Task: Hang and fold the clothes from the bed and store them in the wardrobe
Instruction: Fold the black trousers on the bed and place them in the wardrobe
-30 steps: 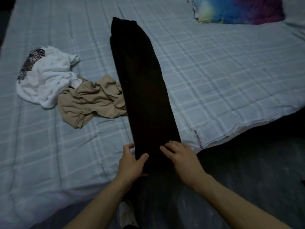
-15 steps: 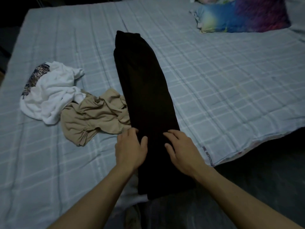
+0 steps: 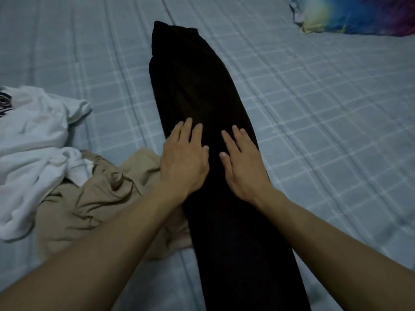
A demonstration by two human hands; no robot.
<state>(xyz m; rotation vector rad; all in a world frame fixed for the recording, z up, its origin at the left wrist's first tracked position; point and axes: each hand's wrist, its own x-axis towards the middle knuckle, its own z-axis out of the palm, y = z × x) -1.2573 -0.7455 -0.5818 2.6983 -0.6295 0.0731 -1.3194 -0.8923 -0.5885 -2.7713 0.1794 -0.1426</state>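
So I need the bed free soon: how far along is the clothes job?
Early. Done: the black garment lies folded into a long strip. In hand: the left hand and right hand press flat on it. Left: the white garment and beige garment lie crumpled.

Black garment (image 3: 202, 90): matt, dense cloth, smooth-lying with faint lengthwise folds, no sheen. Bed cover (image 3: 325, 131): pale blue-grey quilted cloth with a woven white check, matt, shallow stitched ridges; beige garment (image 3: 94, 198) is thin, soft cloth, heavily creased, with a slight satin look at the folds. White garment (image 3: 33, 140): soft matt cloth, crumpled; pillow (image 3: 359, 16) in printed multicolour cloth, matt.
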